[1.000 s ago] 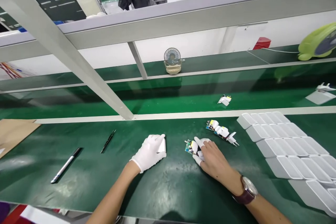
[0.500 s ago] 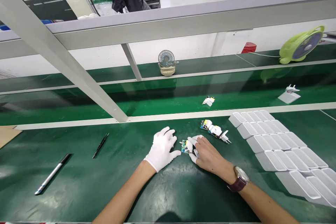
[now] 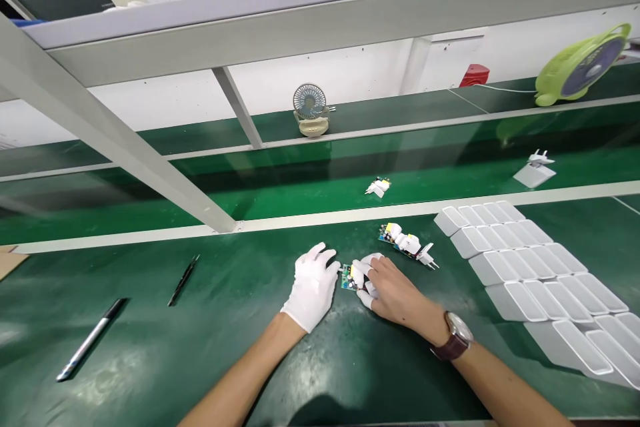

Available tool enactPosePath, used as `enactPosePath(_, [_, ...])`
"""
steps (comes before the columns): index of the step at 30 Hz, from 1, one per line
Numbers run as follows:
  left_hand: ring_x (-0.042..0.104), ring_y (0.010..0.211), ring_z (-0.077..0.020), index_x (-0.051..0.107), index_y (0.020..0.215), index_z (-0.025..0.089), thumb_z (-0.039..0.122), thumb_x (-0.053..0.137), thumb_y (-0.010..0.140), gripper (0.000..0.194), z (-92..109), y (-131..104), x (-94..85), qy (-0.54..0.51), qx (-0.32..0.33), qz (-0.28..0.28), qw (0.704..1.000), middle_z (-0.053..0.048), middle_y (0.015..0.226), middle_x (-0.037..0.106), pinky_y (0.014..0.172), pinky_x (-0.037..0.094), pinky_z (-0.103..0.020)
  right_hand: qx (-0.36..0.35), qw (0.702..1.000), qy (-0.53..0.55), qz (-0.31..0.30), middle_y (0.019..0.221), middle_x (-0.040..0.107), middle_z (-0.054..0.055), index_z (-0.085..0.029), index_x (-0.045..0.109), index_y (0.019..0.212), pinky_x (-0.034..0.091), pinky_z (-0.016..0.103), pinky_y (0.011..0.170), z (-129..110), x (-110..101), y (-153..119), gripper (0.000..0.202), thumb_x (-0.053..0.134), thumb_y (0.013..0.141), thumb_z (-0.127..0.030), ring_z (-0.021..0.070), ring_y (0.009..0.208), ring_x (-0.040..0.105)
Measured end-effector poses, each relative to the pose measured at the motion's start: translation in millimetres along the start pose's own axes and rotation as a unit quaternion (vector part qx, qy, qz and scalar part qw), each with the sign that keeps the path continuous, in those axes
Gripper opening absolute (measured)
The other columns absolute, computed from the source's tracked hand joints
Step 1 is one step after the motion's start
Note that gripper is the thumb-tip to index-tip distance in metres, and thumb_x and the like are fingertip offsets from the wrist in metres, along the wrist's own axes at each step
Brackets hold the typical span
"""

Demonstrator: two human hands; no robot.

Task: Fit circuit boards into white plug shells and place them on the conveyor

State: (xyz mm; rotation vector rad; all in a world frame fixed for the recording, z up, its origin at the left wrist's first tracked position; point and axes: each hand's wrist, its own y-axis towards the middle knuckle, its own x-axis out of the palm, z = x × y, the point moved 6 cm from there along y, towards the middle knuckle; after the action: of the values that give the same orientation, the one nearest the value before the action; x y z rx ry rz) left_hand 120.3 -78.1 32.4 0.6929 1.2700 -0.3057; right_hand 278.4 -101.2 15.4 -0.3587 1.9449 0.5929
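Note:
A small circuit board (image 3: 347,280) with white and yellow parts lies low over the green bench. My right hand (image 3: 393,290), with white covers on its fingertips, is closed around the board's right side and hides part of it. My left hand (image 3: 311,285), in a white glove, rests just left of the board with its fingers stretched out and nothing in it. Its fingertips come close to the board's left end; whether they touch it I cannot tell. Behind my right hand, more circuit boards (image 3: 406,243) lie in a row, with a white plug at the right end.
Rows of white plastic cases (image 3: 530,267) stand at the right. Tweezers (image 3: 184,280) and a marker pen (image 3: 93,339) lie at the left. Beyond the pale ledge sit another board (image 3: 379,187) and a plug on a white case (image 3: 535,172). A slanted post (image 3: 150,177) crosses the left.
My left hand has drawn closer to the board, and its thumb has tucked out of sight. My right hand keeps its hold. The view has tilted slightly downward.

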Motion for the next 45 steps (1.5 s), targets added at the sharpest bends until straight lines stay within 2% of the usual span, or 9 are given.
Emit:
enactPosePath(4, [0.054, 0.128, -0.0336, 0.071, 0.103, 0.026, 0.013, 0.056, 0.092, 0.022, 0, 4, 2.4, 0.015, 0.005, 0.002, 1.0, -0.007, 0.119, 0.071, 0.098, 0.045, -0.053, -0.008, 0.999, 0.016, 0.032, 0.102, 0.061, 0.014, -0.012, 0.059, 0.117, 0.052, 0.049, 0.085, 1, -2, -1, 0.032, 0.062, 0.086, -0.015, 0.0317, 0.099, 0.055])
enactPosePath(9, [0.06, 0.121, -0.0304, 0.071, 0.098, 0.024, 0.011, 0.059, 0.091, 0.019, -4, 5, -0.3, 0.0, 0.0, 0.039, 0.999, -0.005, 0.109, 0.074, 0.097, 0.047, -0.05, -0.031, 0.995, 0.026, 0.092, 0.106, 0.059, 0.017, -0.013, 0.062, 0.103, 0.055, 0.049, 0.085, -6, -7, -4, 0.02, 0.056, 0.084, -0.007, 0.0323, 0.102, 0.055])
enactPosePath(13, [0.064, 0.114, -0.028, 0.069, 0.101, 0.024, 0.011, 0.059, 0.09, 0.02, -8, 5, -6.0, -0.023, 0.003, 0.079, 0.997, -0.003, 0.104, 0.075, 0.098, 0.05, -0.049, -0.037, 0.991, 0.061, 0.115, 0.121, 0.055, 0.018, -0.011, 0.054, 0.125, 0.055, 0.046, 0.093, -11, -11, -5, 0.04, 0.054, 0.086, -0.006, 0.0295, 0.109, 0.056])
enactPosePath(17, [0.066, 0.11, -0.0255, 0.065, 0.104, 0.024, 0.008, 0.061, 0.088, 0.022, -9, 3, -11.6, -0.048, 0.026, 0.116, 0.992, -0.002, 0.103, 0.075, 0.1, 0.052, -0.049, -0.041, 0.99, 0.061, 0.117, 0.123, 0.056, 0.018, -0.014, 0.046, 0.139, 0.056, 0.048, 0.095, -13, -14, -5, 0.051, 0.053, 0.089, -0.008, 0.0298, 0.111, 0.057])
enactPosePath(26, [0.069, 0.105, -0.0235, 0.061, 0.108, 0.025, 0.007, 0.06, 0.088, 0.027, -11, 2, -14.0, -0.069, 0.054, 0.128, 0.988, -0.003, 0.105, 0.075, 0.101, 0.054, -0.051, -0.046, 0.99, 0.044, 0.129, 0.118, 0.06, 0.018, -0.011, 0.047, 0.142, 0.057, 0.046, 0.089, -15, -19, -5, 0.056, 0.06, 0.088, -0.013, 0.0306, 0.108, 0.06])
enactPosePath(32, [0.07, 0.103, -0.023, 0.061, 0.109, 0.027, 0.008, 0.059, 0.089, 0.027, -12, 0, -20.6, -0.082, 0.055, 0.138, 0.985, -0.003, 0.104, 0.075, 0.101, 0.055, -0.051, -0.054, 0.988, 0.046, 0.14, 0.12, 0.059, 0.019, -0.01, 0.044, 0.143, 0.056, 0.046, 0.089, -19, -23, -5, 0.054, 0.057, 0.091, -0.014, 0.0302, 0.108, 0.059])
enactPosePath(38, [0.07, 0.106, -0.0221, 0.061, 0.111, 0.026, 0.007, 0.059, 0.09, 0.03, -12, -4, -23.9, -0.088, 0.056, 0.146, 0.984, -0.003, 0.107, 0.075, 0.103, 0.054, -0.051, -0.058, 0.984, 0.062, 0.159, 0.123, 0.057, 0.016, -0.017, 0.037, 0.148, 0.056, 0.046, 0.092, -19, -22, -8, 0.06, 0.056, 0.092, -0.015, 0.0293, 0.111, 0.058])
enactPosePath(45, [0.069, 0.108, -0.0213, 0.06, 0.114, 0.026, 0.005, 0.062, 0.088, 0.033, -7, -7, -32.8, -0.094, 0.055, 0.174, 0.979, -0.003, 0.108, 0.075, 0.102, 0.054, -0.05, -0.085, 0.973, 0.078, 0.2, 0.122, 0.058, 0.016, -0.017, 0.033, 0.15, 0.056, 0.047, 0.095, -24, -25, -13, 0.066, 0.057, 0.09, -0.01, 0.0288, 0.114, 0.058])
